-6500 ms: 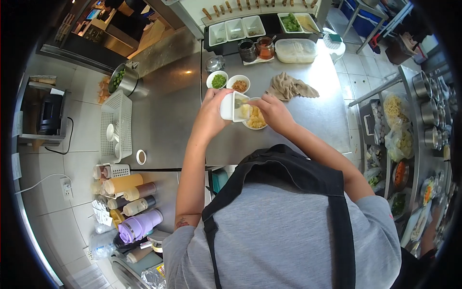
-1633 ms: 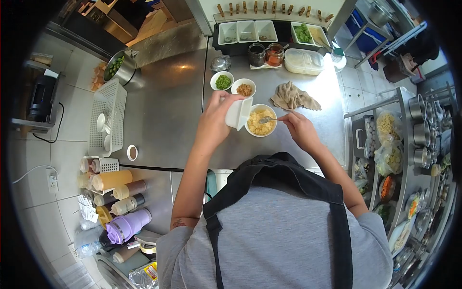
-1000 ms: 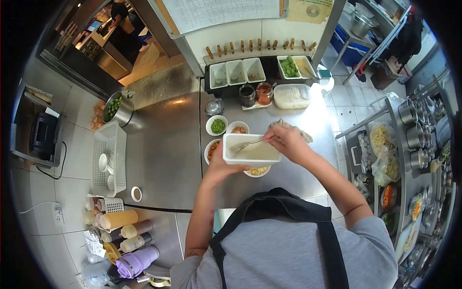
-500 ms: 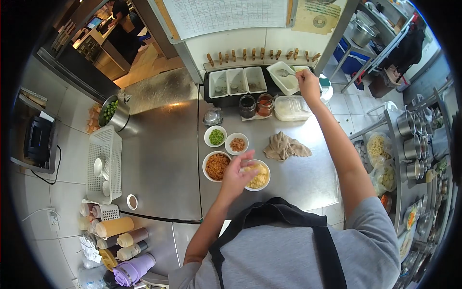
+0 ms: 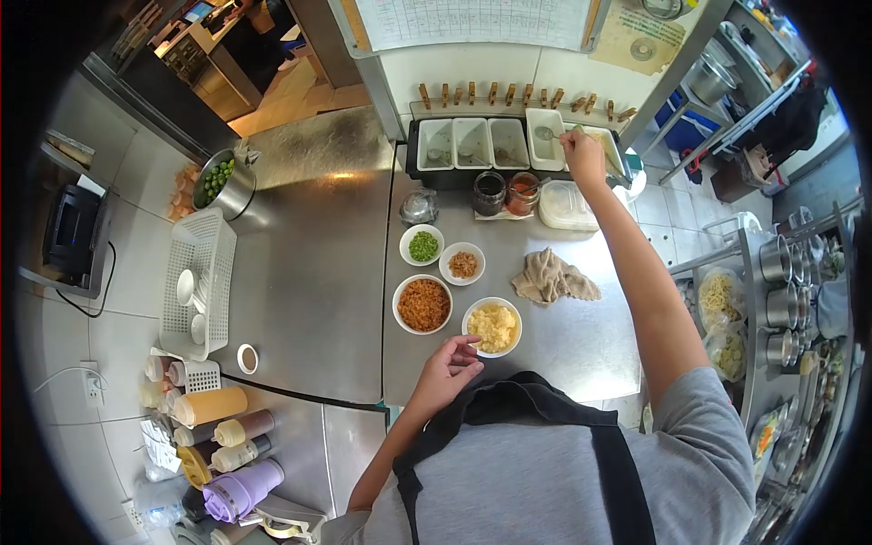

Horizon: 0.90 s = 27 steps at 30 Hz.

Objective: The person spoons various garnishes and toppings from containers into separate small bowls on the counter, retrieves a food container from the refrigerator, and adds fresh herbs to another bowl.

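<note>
My right hand (image 5: 581, 154) reaches to the back rack, fingers closed on the handle of a spoon (image 5: 547, 133) whose bowl lies over a white rectangular container (image 5: 544, 150). Close to the front edge of the counter, my left hand (image 5: 448, 371) holds nothing, its fingers loosely bent and apart. Its fingertips are at the near left side of a white bowl of yellow food (image 5: 493, 328). Left of that stands a bowl of brown minced food (image 5: 424, 305). Behind them are a bowl of chopped greens (image 5: 422, 245) and a bowl of light brown bits (image 5: 462, 264).
A crumpled cloth (image 5: 552, 276) lies right of the bowls. Two jars (image 5: 522, 193) and a lidded plastic box (image 5: 568, 207) stand before the black rack (image 5: 440, 177). At left are a white basket (image 5: 197, 284), a metal pot (image 5: 238, 188) and a small cup (image 5: 247, 358).
The white container went from my left hand to the back rack, and my right hand moved there with the spoon. My left hand let go and drew back toward me beside the yellow food.
</note>
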Each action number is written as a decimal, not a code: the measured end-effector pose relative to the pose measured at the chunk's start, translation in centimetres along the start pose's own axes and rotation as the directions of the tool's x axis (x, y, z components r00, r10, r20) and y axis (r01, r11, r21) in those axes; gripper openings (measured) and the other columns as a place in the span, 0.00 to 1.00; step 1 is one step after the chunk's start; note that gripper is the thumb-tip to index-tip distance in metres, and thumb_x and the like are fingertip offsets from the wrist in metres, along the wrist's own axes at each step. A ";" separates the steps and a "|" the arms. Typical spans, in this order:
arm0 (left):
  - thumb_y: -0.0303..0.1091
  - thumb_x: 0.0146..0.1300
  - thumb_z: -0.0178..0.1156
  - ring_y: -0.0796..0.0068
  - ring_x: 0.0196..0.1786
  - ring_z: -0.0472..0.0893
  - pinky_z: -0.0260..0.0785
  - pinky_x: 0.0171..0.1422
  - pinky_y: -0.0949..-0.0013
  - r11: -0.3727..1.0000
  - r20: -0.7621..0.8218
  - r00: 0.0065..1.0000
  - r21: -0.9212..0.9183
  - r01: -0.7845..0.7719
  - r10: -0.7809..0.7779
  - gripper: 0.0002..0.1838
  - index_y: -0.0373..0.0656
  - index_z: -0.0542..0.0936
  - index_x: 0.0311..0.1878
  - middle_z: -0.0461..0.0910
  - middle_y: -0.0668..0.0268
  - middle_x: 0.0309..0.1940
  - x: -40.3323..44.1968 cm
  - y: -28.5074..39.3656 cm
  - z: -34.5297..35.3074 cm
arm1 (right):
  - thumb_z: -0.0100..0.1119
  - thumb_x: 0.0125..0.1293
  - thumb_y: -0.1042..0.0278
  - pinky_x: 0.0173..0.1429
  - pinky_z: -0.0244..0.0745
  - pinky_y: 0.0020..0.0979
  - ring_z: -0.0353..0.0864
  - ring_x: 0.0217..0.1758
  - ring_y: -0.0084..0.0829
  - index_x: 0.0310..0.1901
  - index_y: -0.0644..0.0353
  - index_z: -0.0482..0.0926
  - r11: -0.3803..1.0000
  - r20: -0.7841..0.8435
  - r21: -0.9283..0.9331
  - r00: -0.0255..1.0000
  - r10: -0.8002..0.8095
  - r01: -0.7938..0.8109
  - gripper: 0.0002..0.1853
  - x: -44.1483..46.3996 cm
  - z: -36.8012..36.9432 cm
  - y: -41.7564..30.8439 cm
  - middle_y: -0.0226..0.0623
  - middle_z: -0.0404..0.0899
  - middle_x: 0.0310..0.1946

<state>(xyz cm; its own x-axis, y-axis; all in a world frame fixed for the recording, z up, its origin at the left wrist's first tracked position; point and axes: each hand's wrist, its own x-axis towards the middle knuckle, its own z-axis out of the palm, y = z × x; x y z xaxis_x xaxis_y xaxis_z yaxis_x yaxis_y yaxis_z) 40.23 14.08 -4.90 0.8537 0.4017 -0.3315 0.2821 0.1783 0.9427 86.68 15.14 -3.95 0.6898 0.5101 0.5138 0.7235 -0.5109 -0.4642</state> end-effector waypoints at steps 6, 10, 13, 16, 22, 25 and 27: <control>0.29 0.61 0.66 0.74 0.45 0.80 0.76 0.49 0.70 0.980 0.015 1.000 0.199 0.022 -0.026 0.21 0.42 0.74 0.57 0.76 0.62 0.42 0.3 -0.4 -0.1 | 0.55 0.67 0.59 0.45 0.77 0.46 0.84 0.40 0.49 0.39 0.56 0.84 0.975 0.202 -0.213 0.972 0.115 -0.071 0.12 1.0 -0.4 -1.9 0.46 0.84 0.36; 0.30 0.61 0.66 0.73 0.43 0.81 0.76 0.49 0.69 0.962 -0.027 0.998 0.265 0.060 -0.055 0.23 0.40 0.71 0.58 0.77 0.61 0.41 0.1 -1.7 -0.5 | 0.55 0.67 0.59 0.48 0.77 0.47 0.82 0.43 0.50 0.41 0.54 0.85 0.984 0.060 -0.116 0.988 0.146 -0.138 0.12 0.1 0.4 -0.3 0.46 0.84 0.40; 0.31 0.63 0.65 0.71 0.44 0.82 0.76 0.51 0.68 0.951 -0.086 0.982 0.245 0.187 -0.171 0.32 0.39 0.63 0.67 0.79 0.57 0.44 0.3 -3.0 -0.5 | 0.57 0.66 0.60 0.48 0.77 0.46 0.82 0.43 0.48 0.38 0.55 0.86 0.992 0.002 -0.107 0.997 0.072 -0.071 0.11 -0.8 -0.7 2.1 0.46 0.83 0.40; 0.29 0.64 0.63 0.70 0.49 0.81 0.74 0.55 0.68 0.979 -0.071 0.977 0.032 0.203 -0.200 0.40 0.37 0.52 0.74 0.80 0.54 0.49 0.8 -3.9 -0.3 | 0.65 0.60 0.57 0.47 0.77 0.43 0.81 0.40 0.46 0.32 0.57 0.85 0.974 0.074 -0.168 0.984 0.164 -0.149 0.12 -1.2 -2.6 3.2 0.45 0.83 0.36; 0.24 0.66 0.60 0.72 0.55 0.79 0.72 0.60 0.69 0.900 0.183 0.956 -0.334 0.281 -0.231 0.41 0.38 0.47 0.76 0.79 0.55 0.54 3.1 -4.2 0.2 | 0.71 0.52 0.54 0.56 0.73 0.39 0.78 0.49 0.44 0.38 0.56 0.86 0.974 0.196 -0.224 0.981 0.000 0.044 0.17 -0.6 -2.5 5.9 0.44 0.83 0.38; 0.26 0.66 0.60 0.72 0.54 0.79 0.72 0.59 0.70 0.891 0.179 0.956 -0.354 0.283 -0.233 0.42 0.40 0.46 0.77 0.78 0.55 0.55 3.9 -4.2 1.0 | 0.71 0.52 0.56 0.60 0.71 0.39 0.77 0.50 0.46 0.45 0.56 0.85 0.937 0.229 -0.310 0.969 -0.091 0.161 0.20 0.5 -2.1 6.0 0.46 0.81 0.44; 0.26 0.67 0.61 0.73 0.54 0.79 0.72 0.59 0.70 0.867 0.217 0.948 -0.394 0.304 -0.234 0.43 0.42 0.45 0.77 0.79 0.56 0.54 5.0 -3.2 1.5 | 0.70 0.51 0.58 0.59 0.73 0.40 0.77 0.51 0.46 0.47 0.56 0.84 0.972 0.306 -0.235 0.950 0.057 0.017 0.21 1.8 -1.6 5.5 0.47 0.81 0.45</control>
<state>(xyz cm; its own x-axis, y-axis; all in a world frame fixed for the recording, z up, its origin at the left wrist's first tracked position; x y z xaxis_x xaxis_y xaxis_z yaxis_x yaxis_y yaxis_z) 44.32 14.16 -9.49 0.8381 0.1437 -0.5262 0.3322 0.6306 0.7014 91.84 12.13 -4.46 0.7047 0.6674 0.2406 0.7090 -0.6502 -0.2730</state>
